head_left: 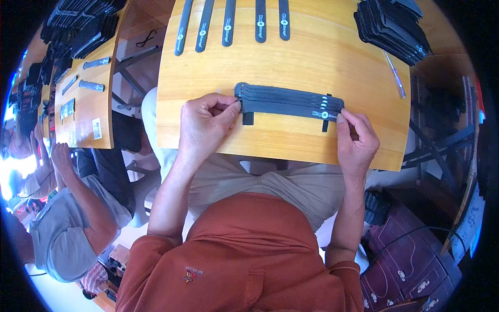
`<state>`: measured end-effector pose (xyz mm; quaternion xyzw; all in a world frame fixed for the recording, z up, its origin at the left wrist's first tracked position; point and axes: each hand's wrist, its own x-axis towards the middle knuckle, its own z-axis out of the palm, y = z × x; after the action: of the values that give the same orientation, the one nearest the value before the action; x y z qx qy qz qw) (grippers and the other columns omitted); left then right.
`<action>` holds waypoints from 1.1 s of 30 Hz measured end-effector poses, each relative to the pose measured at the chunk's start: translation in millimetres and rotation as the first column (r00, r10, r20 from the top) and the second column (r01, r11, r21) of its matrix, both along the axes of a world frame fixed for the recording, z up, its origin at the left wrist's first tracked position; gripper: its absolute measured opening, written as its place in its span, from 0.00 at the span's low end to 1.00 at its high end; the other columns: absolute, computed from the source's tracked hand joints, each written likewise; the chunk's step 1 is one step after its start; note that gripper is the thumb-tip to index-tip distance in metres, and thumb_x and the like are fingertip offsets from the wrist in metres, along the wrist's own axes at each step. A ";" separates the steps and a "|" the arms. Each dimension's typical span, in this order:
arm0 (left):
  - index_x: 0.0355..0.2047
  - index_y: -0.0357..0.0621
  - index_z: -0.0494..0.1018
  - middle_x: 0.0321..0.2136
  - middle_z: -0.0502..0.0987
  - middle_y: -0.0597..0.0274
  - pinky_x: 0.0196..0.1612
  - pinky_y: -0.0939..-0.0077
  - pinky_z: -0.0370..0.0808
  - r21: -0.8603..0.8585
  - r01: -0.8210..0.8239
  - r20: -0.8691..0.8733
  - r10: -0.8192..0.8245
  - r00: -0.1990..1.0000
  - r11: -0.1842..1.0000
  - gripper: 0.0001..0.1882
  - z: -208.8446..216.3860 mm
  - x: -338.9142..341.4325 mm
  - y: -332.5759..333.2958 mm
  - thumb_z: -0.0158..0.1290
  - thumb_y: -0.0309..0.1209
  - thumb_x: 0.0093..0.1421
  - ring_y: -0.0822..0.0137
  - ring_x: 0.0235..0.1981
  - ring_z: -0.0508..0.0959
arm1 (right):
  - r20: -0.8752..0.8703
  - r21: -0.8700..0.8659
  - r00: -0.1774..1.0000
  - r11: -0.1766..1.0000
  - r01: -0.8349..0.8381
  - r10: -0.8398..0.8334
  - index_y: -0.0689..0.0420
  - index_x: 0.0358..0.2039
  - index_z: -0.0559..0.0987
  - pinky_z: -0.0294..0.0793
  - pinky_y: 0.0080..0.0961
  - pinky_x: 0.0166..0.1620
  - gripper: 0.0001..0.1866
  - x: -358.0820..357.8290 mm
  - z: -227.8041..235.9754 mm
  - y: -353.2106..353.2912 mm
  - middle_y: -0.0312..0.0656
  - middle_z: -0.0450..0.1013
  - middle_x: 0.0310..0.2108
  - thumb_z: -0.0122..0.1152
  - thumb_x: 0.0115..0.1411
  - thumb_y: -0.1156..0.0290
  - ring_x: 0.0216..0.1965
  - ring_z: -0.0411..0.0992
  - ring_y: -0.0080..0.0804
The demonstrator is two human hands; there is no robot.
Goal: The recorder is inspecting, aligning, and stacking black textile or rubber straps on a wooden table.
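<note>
Several dark grey fabric straps (283, 101) lie in an overlapping, fanned stack near the front of the wooden table (208, 78), each with a round pale mark towards its right end. Thumb and fingers of my left hand (208, 125) pinch the stack's left end. At the lower right corner, my right hand (358, 138) grips the front strap between thumb and fingers. Two short black strips, a left one (248, 119) and a right one (326, 126), stick out from beneath the stack.
More straps (227, 26) lie spaced in a row at the table's far edge. A tall pile of black straps (392, 31) stands far right, beside a thin screwdriver-like tool (395, 75). On the left, a person (78, 223) sits at another table (104, 114) holding straps and piles.
</note>
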<state>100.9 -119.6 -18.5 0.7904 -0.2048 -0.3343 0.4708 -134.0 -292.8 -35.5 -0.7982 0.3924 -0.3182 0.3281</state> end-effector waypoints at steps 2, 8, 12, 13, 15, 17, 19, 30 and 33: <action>0.37 0.35 0.83 0.23 0.81 0.67 0.22 0.87 0.72 -0.020 0.009 0.003 -0.008 1.000 1.000 0.06 -1.5 -0.2 0.4 0.63 0.27 0.65 0.82 0.20 0.75 | -0.008 -0.003 1.000 1.000 -0.001 0.001 0.64 0.38 0.85 0.76 0.22 0.34 0.06 -0.4 -0.2 -0.4 0.45 0.80 0.32 0.67 0.60 0.81 0.30 0.78 0.28; 0.37 0.34 0.83 0.22 0.81 0.66 0.22 0.86 0.73 -0.019 0.013 0.013 -0.012 1.000 1.000 0.06 -3.6 0.8 1.4 0.63 0.26 0.65 0.82 0.20 0.76 | 0.007 -0.003 1.000 1.000 -0.004 0.004 0.64 0.38 0.85 0.75 0.22 0.33 0.06 0.3 0.7 -0.1 0.45 0.80 0.31 0.68 0.60 0.81 0.30 0.78 0.28; 0.36 0.30 0.82 0.21 0.80 0.65 0.24 0.84 0.72 -0.022 -0.020 -0.018 0.019 1.000 1.000 0.06 2.7 -1.8 -1.7 0.62 0.23 0.64 0.81 0.20 0.76 | 0.012 -0.014 1.000 1.000 -0.011 0.011 0.64 0.38 0.84 0.75 0.22 0.32 0.06 0.3 -2.6 -0.9 0.44 0.79 0.30 0.68 0.60 0.81 0.29 0.77 0.28; 0.36 0.30 0.82 0.21 0.80 0.65 0.24 0.84 0.72 -0.013 -0.019 -0.010 0.019 1.000 1.000 0.06 4.4 -2.2 -2.2 0.62 0.23 0.64 0.81 0.20 0.75 | 0.012 -0.029 1.000 0.999 -0.017 0.018 0.64 0.38 0.84 0.75 0.22 0.32 0.05 0.2 -3.0 -1.2 0.44 0.79 0.30 0.68 0.59 0.81 0.29 0.77 0.29; 0.36 0.30 0.82 0.21 0.80 0.65 0.24 0.84 0.72 -0.007 -0.018 -0.004 0.018 1.000 1.000 0.06 4.4 -2.3 -2.1 0.62 0.23 0.64 0.81 0.20 0.75 | 0.011 -0.015 1.000 1.000 -0.010 0.010 0.64 0.37 0.84 0.75 0.23 0.32 0.05 0.9 -1.3 0.4 0.44 0.79 0.30 0.68 0.59 0.81 0.29 0.78 0.29; 0.36 0.30 0.82 0.20 0.80 0.65 0.24 0.85 0.71 -0.022 -0.024 -0.026 0.024 0.999 0.999 0.06 1.4 -1.9 -1.4 0.62 0.23 0.64 0.81 0.20 0.75 | 0.012 0.000 1.000 1.000 -0.002 0.002 0.64 0.37 0.84 0.75 0.23 0.32 0.05 0.7 -1.1 0.4 0.44 0.79 0.30 0.68 0.59 0.81 0.29 0.78 0.30; 0.35 0.30 0.82 0.20 0.80 0.66 0.23 0.85 0.71 -0.032 -0.013 -0.021 0.013 1.000 0.999 0.06 0.7 -2.4 -2.0 0.61 0.23 0.65 0.81 0.20 0.75 | 0.024 -0.023 1.000 1.000 -0.007 0.007 0.64 0.36 0.84 0.76 0.25 0.33 0.05 -0.2 -3.1 -0.4 0.45 0.79 0.30 0.68 0.59 0.81 0.29 0.79 0.31; 0.36 0.30 0.82 0.21 0.80 0.65 0.23 0.86 0.71 -0.032 0.003 -0.010 -0.004 1.000 0.999 0.06 3.3 -1.8 -1.5 0.61 0.23 0.65 0.82 0.20 0.75 | 0.005 -0.066 1.000 0.998 -0.015 0.015 0.64 0.36 0.84 0.78 0.29 0.35 0.05 1.4 -4.2 0.1 0.47 0.80 0.31 0.68 0.58 0.82 0.31 0.80 0.38; 0.36 0.30 0.82 0.21 0.80 0.65 0.23 0.86 0.71 -0.028 0.003 0.005 -0.003 1.000 1.000 0.06 4.6 -2.4 -1.9 0.61 0.23 0.65 0.82 0.20 0.75 | 0.011 -0.079 1.000 0.997 -0.018 0.019 0.64 0.36 0.84 0.78 0.30 0.35 0.05 1.9 -4.8 0.3 0.48 0.80 0.31 0.67 0.58 0.82 0.31 0.80 0.39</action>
<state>98.6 -121.5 -13.9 0.7843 -0.2118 -0.3300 0.4807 -132.1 -292.5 -40.3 -0.8122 0.3702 -0.3351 0.3017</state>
